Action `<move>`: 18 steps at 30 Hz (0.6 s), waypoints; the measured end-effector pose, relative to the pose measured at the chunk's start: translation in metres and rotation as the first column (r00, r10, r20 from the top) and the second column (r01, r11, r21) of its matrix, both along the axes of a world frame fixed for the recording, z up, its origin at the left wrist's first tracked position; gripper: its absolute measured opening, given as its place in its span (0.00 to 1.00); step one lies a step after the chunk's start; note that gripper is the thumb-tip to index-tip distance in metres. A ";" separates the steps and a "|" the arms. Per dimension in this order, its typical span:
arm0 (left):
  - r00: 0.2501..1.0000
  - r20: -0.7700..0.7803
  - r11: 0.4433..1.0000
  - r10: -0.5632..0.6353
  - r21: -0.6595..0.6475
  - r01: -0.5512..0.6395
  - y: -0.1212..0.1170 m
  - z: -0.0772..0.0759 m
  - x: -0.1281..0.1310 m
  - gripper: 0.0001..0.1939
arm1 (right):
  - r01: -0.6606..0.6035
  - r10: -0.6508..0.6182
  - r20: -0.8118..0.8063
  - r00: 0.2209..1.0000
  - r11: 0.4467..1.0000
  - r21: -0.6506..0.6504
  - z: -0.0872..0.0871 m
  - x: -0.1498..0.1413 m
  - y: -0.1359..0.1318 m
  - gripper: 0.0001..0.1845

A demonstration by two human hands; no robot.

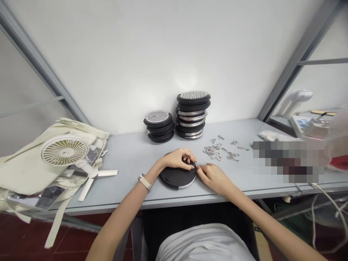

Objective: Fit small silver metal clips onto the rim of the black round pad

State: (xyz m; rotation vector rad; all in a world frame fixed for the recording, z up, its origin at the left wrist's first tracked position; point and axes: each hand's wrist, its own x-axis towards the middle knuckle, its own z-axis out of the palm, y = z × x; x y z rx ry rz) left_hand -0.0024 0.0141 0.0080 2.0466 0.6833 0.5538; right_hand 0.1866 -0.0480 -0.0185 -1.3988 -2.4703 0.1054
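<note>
A black round disc with a metal rim (176, 177) lies flat on the grey table (130, 152) in front of me. My left hand (178, 158) rests on the disc's top edge, fingers curled and pinching at its right rim. My right hand (213, 175) meets it there, fingertips pinched on a small metal clip (196, 165) at the disc's edge. A watch sits on my left wrist. Just right of the hands lies a scatter of several loose metal clips (221, 150).
Two stacks of black discs with perforated metal tops stand at the back: a low one (159, 126) and a tall one (193, 114). A cream bag with a small white fan (65, 150) fills the left. White cloth, a device and cables lie at right.
</note>
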 end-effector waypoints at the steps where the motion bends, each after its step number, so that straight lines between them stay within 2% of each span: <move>1: 1.000 0.005 1.000 -0.002 0.001 0.002 0.000 0.000 0.000 0.12 | -0.002 0.002 -0.003 1.000 1.000 0.001 0.000 0.000 0.000 0.26; 12: 1.000 -0.010 0.999 -0.021 0.026 0.022 0.000 0.002 0.000 0.11 | -0.018 0.017 0.033 0.999 0.999 0.030 -0.003 0.002 0.001 0.26; 18: 1.000 -0.021 0.999 -0.021 0.027 0.021 0.001 0.001 0.000 0.11 | -0.005 0.005 0.010 1.000 1.000 -0.005 -0.001 0.001 0.001 0.25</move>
